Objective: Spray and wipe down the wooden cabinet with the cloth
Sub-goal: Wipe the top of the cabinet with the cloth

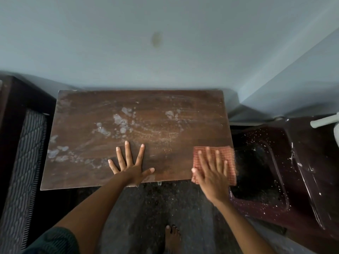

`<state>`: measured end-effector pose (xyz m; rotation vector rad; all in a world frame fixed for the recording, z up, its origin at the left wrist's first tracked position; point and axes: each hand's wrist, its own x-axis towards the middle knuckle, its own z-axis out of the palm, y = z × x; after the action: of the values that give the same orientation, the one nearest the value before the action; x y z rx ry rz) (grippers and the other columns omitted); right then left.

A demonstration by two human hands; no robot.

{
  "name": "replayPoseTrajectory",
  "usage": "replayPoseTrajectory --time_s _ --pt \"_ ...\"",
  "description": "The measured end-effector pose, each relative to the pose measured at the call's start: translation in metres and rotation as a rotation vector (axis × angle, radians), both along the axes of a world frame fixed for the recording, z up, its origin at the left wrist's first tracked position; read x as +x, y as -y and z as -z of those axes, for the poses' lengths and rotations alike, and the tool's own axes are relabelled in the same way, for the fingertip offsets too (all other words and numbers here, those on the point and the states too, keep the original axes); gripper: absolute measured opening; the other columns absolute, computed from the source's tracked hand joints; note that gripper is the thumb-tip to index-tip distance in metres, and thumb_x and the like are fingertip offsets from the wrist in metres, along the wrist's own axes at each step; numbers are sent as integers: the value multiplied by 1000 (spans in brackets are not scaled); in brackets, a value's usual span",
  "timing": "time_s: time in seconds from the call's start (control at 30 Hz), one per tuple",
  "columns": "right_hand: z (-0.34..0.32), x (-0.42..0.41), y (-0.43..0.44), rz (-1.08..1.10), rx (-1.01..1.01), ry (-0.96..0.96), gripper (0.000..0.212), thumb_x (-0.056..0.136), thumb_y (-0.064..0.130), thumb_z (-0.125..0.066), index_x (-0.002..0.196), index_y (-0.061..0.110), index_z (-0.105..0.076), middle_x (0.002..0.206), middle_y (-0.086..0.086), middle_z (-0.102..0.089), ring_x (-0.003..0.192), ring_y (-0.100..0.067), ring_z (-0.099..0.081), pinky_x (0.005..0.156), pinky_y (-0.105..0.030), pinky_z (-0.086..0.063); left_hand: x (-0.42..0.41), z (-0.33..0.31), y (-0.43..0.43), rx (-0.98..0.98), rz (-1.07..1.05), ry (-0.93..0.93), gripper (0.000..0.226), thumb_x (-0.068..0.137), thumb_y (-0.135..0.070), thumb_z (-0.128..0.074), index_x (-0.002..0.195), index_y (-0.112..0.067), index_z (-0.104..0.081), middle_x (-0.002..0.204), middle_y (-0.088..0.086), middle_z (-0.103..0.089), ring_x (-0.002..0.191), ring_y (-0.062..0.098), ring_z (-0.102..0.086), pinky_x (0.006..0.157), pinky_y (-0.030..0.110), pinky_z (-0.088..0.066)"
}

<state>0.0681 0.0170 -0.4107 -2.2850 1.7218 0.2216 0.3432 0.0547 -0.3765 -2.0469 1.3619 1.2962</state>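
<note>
Dust and pale, wet-looking blotches mark the brown top of the one wooden cabinet (165,110), which stands against the wall, the blotches mostly on its left half. One reddish checked cloth (229,154) lies at the top's front right corner, pinned flat under the right hand (211,173), whose fingers are straight and blurred. The left hand (131,167) rests on the bare wood near the front edge, fingers spread wide and holding nothing.
</note>
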Motion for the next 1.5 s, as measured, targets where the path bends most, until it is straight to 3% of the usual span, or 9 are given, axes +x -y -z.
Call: replayPoseTrajectory --time_s 0.17,0.33,0.47,0.63,0.77,1.07,1.23,1.33,1.5 --pt "-5 16 64 239 91 -21 77 75 73 15 141 32 23 146 4 34 141 -30 21 113 -54 12 -2 -2 2 14 14 15 86 84 -75 -29 124 -47 42 123 3 63 122 35 51 104 64 18" --pt "-4 58 53 6 41 4 72 85 68 5 144 29 17 153 2 24 140 -28 20 112 -52 14 -2 -4 4 33 20 28 87 84 -76 -28 127 -46 41 127 5 62 123 35 51 104 64 17" --pt "-1 20 3 -97 -29 47 63 95 60 -14 150 29 -10 159 1 -4 145 -28 -4 113 -53 -8 -2 -5 6 62 29 31 88 84 -76 -27 130 -44 39 128 6 61 123 36 50 105 65 16" --pt "-2 -15 40 164 16 -12 66 86 66 12 145 36 17 155 6 20 143 -24 14 114 -50 3 -2 -9 11 112 59 47 88 84 -77 -25 129 -41 41 129 9 59 126 39 46 105 66 12" --pt "-1 35 94 232 24 -5 87 69 70 31 143 28 16 151 0 24 142 -33 14 112 -55 9 -1 -12 14 140 79 50 88 83 -77 -25 129 -41 41 129 10 59 126 39 46 105 66 11" --pt "4 23 49 -306 -5 -8 66 94 62 -8 150 26 -11 158 -1 -6 144 -29 -7 112 -55 -12 5 -14 19 208 119 24 90 84 -77 -26 133 -40 39 129 11 59 126 40 45 105 67 12" --pt "0 19 94 -12 -8 -42 71 84 67 3 144 31 16 153 4 23 142 -23 18 114 -48 9 5 -16 21 235 129 26 90 84 -77 -25 131 -40 41 124 10 60 125 40 46 105 67 11" --pt "-3 58 119 118 13 -12 74 83 66 -4 146 30 10 155 2 18 143 -30 14 112 -51 10 4 -15 21 240 136 32 89 84 -77 -24 131 -40 41 124 10 60 126 40 45 106 67 11" --pt "0 67 100 -152 -22 -45 72 86 69 1 146 30 10 155 2 12 144 -28 10 113 -48 10 4 -12 20 223 134 38 90 83 -77 -25 131 -40 41 122 9 61 126 40 45 105 67 11"
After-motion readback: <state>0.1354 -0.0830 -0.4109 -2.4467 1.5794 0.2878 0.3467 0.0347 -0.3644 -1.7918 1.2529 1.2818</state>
